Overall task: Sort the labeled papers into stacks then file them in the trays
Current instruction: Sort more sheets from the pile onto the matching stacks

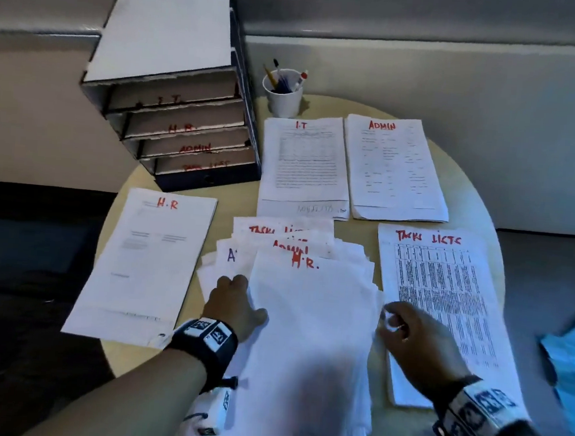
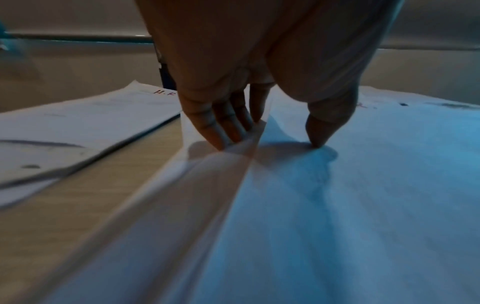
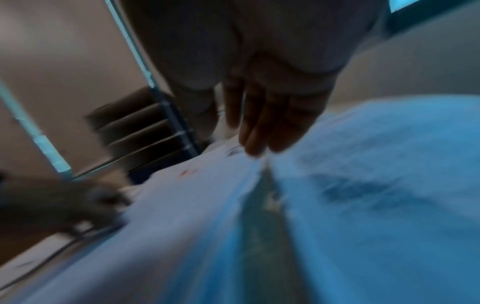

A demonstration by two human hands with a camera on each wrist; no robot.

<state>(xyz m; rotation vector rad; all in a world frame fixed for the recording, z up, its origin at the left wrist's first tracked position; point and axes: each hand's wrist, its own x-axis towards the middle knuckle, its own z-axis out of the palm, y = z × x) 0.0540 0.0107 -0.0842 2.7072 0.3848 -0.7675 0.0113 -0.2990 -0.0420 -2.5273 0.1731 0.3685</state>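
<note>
A loose pile of labeled papers lies mid-table, topped by a sheet marked H.R. [image 1: 306, 321] [image 2: 363, 185]. My left hand [image 1: 243, 296] [image 2: 267, 139] pinches that sheet's left edge, fingers [image 2: 228, 127] under it and thumb on top. My right hand [image 1: 391, 318] [image 3: 233, 139] is blurred at the sheet's right edge, thumb and forefinger closed on the paper. Sorted stacks lie around the pile: H.R stack [image 1: 147, 259] at the left, I.T stack [image 1: 303, 161] and ADMIN stack [image 1: 395, 167] behind, TASK LISTS stack [image 1: 444, 297] at the right. The labeled trays [image 1: 183, 129] stand at the back left.
A white cup of pens [image 1: 282, 95] stands behind the I.T stack. The round wooden table [image 1: 469, 183] ends close past the stacks, with walls behind it. Something blue [image 1: 568, 367] lies off the table's right edge.
</note>
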